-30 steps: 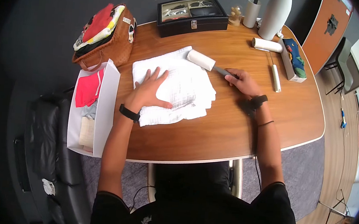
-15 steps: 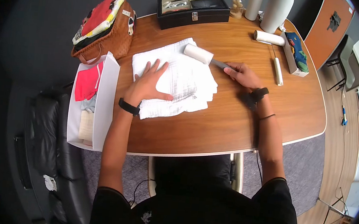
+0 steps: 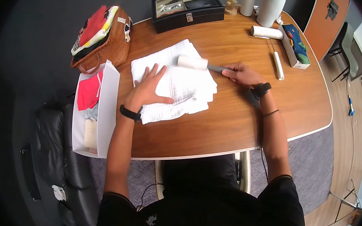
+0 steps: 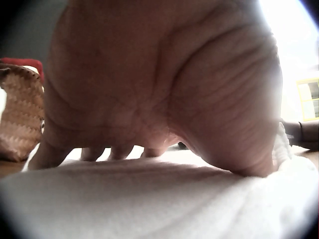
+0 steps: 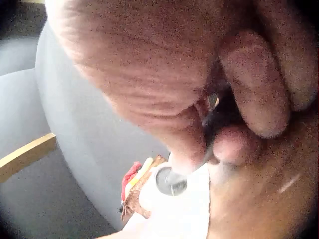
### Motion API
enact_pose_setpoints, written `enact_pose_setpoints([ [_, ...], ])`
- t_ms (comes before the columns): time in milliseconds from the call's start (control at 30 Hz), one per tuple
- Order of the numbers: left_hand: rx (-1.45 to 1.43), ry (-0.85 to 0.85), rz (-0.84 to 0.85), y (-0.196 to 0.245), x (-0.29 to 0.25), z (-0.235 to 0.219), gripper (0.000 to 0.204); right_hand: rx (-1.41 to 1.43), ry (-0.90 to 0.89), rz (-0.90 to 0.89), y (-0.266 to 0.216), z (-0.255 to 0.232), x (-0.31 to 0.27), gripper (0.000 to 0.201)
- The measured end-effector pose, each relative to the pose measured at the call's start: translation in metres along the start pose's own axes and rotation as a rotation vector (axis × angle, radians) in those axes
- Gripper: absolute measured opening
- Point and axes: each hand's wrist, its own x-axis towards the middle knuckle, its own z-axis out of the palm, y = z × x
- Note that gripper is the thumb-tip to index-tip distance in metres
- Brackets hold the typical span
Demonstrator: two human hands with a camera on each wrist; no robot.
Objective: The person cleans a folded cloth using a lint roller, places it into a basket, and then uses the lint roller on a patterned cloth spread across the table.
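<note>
A white folded cloth [image 3: 185,83] with frilly layered edges lies on the wooden table. My left hand [image 3: 146,90] rests on its left part, fingers and thumb spread. In the left wrist view the fingertips and the thumb side of the left hand [image 4: 149,74] touch the cloth [image 4: 119,199], the palm arched above it. My right hand [image 3: 243,74] grips the grey handle of a lint roller [image 3: 192,63], whose white roll lies across the cloth's upper part, slightly blurred. The right wrist view shows the curled fingers of the right hand [image 5: 149,64] around the handle, with the roll's round end [image 5: 171,180] beyond.
Left of the cloth stand a white box [image 3: 107,115] of folded clothes and a brown woven basket [image 3: 117,43] of garments. A black glasses case [image 3: 198,15] sits at the back. Toward the right lie a spare white roll [image 3: 267,32], a thin white roller [image 3: 278,65] and a sock box [image 3: 299,63].
The lint roller has moved left across the cloth, and my right hand has shifted a little left with it. My left hand keeps its place on the cloth. The head view has shifted slightly.
</note>
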Motion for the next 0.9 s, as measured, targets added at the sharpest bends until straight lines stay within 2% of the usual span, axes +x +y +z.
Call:
enact_pose_setpoints([
  [33, 0.004, 0.011, -0.003, -0.001, 0.001, 0.0, 0.146, -0.016, 0.112, 0.021, 0.001, 0.003, 0.004, 0.048],
  [67, 0.012, 0.012, 0.002, -0.001, 0.001, 0.001, 0.146, -0.012, 0.12, 0.017, 0.003, 0.007, 0.007, 0.048],
  [133, 0.017, 0.022, -0.012, 0.001, -0.002, 0.003, 0.145, -0.049, 0.347, -0.037, 0.004, 0.018, 0.009, 0.046],
  [233, 0.008, 0.04, -0.048, 0.007, -0.008, 0.006, 0.145, -0.045, 0.363, -0.103, 0.004, 0.021, 0.009, 0.044],
  [367, -0.025, 0.076, -0.077, 0.022, -0.011, 0.024, 0.143, -0.098, 0.315, -0.06, 0.007, 0.017, 0.008, 0.046],
  [433, 0.042, 0.049, -0.226, 0.042, -0.014, 0.025, 0.14, -0.17, 0.322, 0.004, 0.002, 0.017, 0.008, 0.049],
  [567, 0.036, 0.102, -0.281, 0.053, -0.017, 0.033, 0.136, -0.135, 0.318, -0.018, 0.009, 0.016, 0.009, 0.053],
  [667, 0.05, 0.115, -0.308, 0.057, -0.01, 0.031, 0.134, 0.019, 0.385, -0.01, 0.006, 0.017, 0.01, 0.049],
  [733, 0.028, 0.157, -0.395, 0.056, 0.005, 0.029, 0.132, 0.316, 0.335, -0.022, 0.004, 0.021, 0.008, 0.043],
  [767, -0.075, 0.22, -0.411, 0.044, 0.022, 0.04, 0.138, 0.31, 0.328, -0.02, 0.003, 0.022, 0.007, 0.043],
  [867, -0.12, 0.203, -0.517, 0.045, 0.043, 0.038, 0.141, 0.311, 0.264, -0.045, -0.003, 0.022, 0.006, 0.036],
  [900, 0.057, 0.179, -0.471, 0.05, 0.04, 0.033, 0.128, 0.251, 0.206, -0.084, -0.003, 0.022, 0.005, 0.036],
])
